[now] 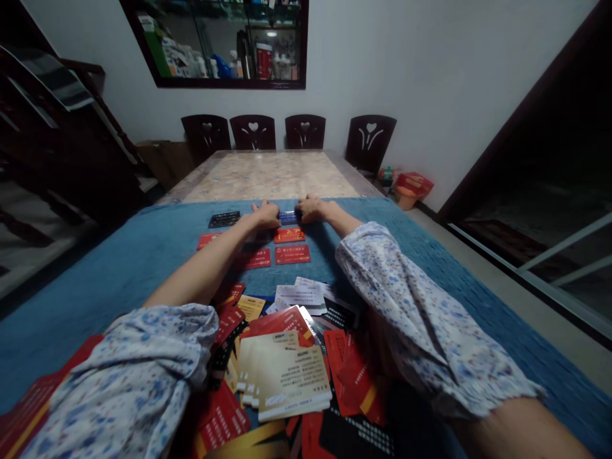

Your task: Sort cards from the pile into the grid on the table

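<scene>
A blue card (288, 218) lies at the far end of the laid-out cards. Reaching forward, my left hand (266, 215) has its curled fingers at the card's left edge. On the opposite edge rest the bent fingers of my right hand (312, 208). Just left of my left hand is a black card (224, 219). Nearer to me sit a red card with gold markings (289, 235) and other red cards (292, 254), partly hidden by my left forearm. Between my forearms spreads a loose heap with gold cards (291, 376), whitish cards (301, 296), red cards and black cards.
A blue cloth (157, 236) covers the near part of the table; its far part has a beige patterned top (282, 172). Several dark chairs (252, 132) stand behind it. More red cards (36, 408) lie at the lower left. An orange bin (406, 196) stands at the right.
</scene>
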Action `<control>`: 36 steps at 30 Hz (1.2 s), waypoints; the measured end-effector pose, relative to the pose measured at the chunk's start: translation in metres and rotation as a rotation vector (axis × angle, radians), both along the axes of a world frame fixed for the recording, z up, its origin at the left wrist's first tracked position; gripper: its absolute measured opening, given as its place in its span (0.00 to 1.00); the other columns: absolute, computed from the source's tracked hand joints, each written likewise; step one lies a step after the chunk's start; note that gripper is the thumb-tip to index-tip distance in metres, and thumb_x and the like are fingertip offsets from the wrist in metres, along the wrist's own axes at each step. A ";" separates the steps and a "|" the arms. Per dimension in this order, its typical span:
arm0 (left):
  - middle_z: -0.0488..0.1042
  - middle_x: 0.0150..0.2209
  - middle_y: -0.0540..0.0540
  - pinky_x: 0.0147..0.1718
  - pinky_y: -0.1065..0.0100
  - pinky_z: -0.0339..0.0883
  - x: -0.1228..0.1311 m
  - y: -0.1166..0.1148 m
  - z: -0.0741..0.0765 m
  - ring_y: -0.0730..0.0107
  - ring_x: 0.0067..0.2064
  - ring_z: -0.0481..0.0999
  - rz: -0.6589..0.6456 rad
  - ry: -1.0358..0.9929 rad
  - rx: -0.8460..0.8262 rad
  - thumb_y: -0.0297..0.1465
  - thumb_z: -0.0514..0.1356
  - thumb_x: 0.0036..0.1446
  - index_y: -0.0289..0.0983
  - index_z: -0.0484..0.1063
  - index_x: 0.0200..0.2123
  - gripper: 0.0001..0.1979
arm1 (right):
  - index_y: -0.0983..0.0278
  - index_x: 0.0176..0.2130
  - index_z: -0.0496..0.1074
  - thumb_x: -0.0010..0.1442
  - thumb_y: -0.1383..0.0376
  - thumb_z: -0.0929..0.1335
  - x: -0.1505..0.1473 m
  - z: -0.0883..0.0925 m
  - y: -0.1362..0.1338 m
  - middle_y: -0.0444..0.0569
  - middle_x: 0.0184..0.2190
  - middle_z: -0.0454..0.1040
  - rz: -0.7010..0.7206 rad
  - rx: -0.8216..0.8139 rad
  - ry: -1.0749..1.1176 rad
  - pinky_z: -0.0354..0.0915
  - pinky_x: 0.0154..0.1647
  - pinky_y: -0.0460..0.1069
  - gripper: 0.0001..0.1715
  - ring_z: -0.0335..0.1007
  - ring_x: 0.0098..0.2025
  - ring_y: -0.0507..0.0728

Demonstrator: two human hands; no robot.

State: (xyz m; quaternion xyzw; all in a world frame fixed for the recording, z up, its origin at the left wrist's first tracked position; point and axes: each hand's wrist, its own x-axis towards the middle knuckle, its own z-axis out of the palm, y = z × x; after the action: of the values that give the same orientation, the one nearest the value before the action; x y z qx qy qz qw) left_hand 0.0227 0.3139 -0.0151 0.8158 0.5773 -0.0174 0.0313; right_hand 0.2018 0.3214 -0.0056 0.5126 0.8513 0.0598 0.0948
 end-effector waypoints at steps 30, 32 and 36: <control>0.71 0.61 0.31 0.61 0.38 0.55 -0.005 -0.032 0.009 0.39 0.68 0.57 -0.030 0.074 0.156 0.26 0.60 0.51 0.37 0.75 0.56 0.27 | 0.60 0.65 0.69 0.58 0.60 0.70 0.007 0.015 -0.030 0.60 0.61 0.70 0.056 0.086 0.129 0.61 0.57 0.61 0.37 0.58 0.63 0.71; 0.70 0.61 0.32 0.61 0.38 0.55 -0.010 -0.040 0.011 0.40 0.68 0.57 -0.036 0.068 0.189 0.27 0.59 0.53 0.38 0.75 0.57 0.26 | 0.61 0.62 0.72 0.59 0.61 0.70 0.008 0.018 -0.041 0.60 0.58 0.72 0.071 0.112 0.165 0.60 0.56 0.60 0.32 0.59 0.61 0.70; 0.71 0.60 0.33 0.60 0.39 0.54 -0.022 -0.057 0.016 0.41 0.67 0.58 -0.084 0.046 0.214 0.29 0.57 0.58 0.39 0.77 0.54 0.21 | 0.61 0.52 0.78 0.61 0.63 0.69 0.007 0.023 -0.065 0.58 0.53 0.75 0.101 0.142 0.215 0.58 0.53 0.58 0.20 0.60 0.59 0.69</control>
State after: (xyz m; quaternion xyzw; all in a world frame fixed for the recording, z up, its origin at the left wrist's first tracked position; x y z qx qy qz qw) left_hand 0.0003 0.2568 0.0009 0.8372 0.5419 0.0244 -0.0700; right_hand 0.2090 0.2564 0.0179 0.4778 0.8749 0.0694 -0.0368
